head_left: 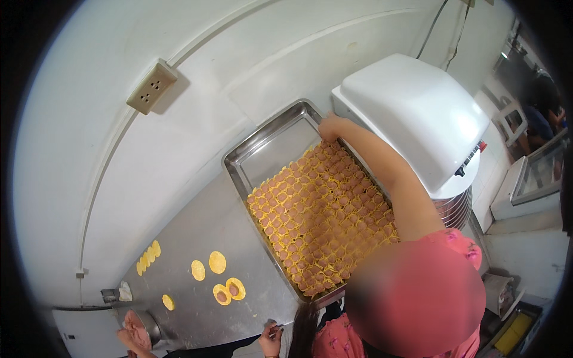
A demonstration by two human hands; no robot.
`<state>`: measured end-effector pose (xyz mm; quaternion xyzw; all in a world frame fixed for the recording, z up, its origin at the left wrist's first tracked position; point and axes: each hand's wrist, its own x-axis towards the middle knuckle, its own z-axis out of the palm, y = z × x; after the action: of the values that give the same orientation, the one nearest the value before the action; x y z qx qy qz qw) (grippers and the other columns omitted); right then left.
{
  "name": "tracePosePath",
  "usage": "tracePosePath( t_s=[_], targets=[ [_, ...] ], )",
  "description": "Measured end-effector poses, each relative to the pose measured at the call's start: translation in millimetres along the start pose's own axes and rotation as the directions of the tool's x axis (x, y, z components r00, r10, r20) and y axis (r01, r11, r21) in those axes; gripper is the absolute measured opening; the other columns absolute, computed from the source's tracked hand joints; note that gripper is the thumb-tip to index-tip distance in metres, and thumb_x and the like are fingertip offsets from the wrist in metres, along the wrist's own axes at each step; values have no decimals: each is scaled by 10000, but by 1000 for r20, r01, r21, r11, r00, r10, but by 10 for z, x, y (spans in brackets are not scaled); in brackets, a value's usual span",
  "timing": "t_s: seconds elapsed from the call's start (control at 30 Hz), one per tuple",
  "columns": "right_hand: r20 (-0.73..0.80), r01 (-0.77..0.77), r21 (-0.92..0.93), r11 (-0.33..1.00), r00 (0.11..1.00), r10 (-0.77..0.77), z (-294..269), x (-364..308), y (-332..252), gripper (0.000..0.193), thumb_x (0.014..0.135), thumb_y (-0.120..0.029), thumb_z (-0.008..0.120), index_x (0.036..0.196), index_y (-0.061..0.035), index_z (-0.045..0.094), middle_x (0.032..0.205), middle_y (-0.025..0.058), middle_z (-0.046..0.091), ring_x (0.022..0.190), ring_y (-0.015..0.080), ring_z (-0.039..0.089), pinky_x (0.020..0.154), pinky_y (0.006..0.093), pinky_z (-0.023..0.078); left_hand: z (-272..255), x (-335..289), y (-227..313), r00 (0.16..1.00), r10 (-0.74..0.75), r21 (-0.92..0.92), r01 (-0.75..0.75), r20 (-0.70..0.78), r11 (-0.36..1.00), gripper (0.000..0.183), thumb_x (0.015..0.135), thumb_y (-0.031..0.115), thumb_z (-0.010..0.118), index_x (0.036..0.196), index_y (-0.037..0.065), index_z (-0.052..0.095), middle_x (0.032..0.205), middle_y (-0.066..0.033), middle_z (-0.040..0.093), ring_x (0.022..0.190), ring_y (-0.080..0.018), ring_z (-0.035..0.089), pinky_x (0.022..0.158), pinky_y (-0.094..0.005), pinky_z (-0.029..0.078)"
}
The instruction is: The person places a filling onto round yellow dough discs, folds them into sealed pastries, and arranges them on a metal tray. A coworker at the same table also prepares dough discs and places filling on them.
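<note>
At the lower left, my left hand (128,339) is at the edge of a metal bowl (156,328) of pink paste (138,327) and seems curled on its rim. Near the bottom middle, my right hand (271,342) is closed round a small dark item too small to name. Above it on the steel table (197,319) lie two overlapping yellow round wrappers (237,283), each with a lump of pink paste. Two bare wrappers (217,262) lie farther back, with another wrapper (168,302) nearer the bowl. A row of overlapped wrappers (148,258) lies along the table's far left edge.
A large metal tray (236,168) holds packed rows of filled yellow dumplings (322,218). A co-worker in pink reaches across, one hand (332,126) at its far right rim. A white mixer (412,113) stands beside it. The wall carries an outlet (151,87).
</note>
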<state>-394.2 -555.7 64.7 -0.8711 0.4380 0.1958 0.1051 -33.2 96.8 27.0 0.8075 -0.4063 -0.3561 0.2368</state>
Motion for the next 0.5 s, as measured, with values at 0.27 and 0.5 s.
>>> tracePosePath(
  t_s=[0.27, 0.5],
  targets=[
    [-74, 40, 59, 997, 997, -36, 224, 55, 143, 392, 700, -107, 566, 1077, -109, 672, 1091, 133, 652, 1072, 323, 587, 1060, 611, 194, 49, -102, 351, 994, -17, 90, 27, -108, 996, 200, 772, 18, 685, 969, 34, 655, 804, -90, 679, 748, -155, 663, 638, -295, 555],
    [-148, 87, 334, 938, 988, -39, 30, -47, 72, 438, 713, -99, 530, 1135, -101, 645, 1090, 157, 644, 1022, 323, 604, 944, 437, 434, -58, -101, 373, 985, -41, 54, 51, -170, 997, 198, 786, 8, 672, 982, 12, 644, 864, -107, 689, 785, -180, 678, 655, -314, 568]
  ],
)
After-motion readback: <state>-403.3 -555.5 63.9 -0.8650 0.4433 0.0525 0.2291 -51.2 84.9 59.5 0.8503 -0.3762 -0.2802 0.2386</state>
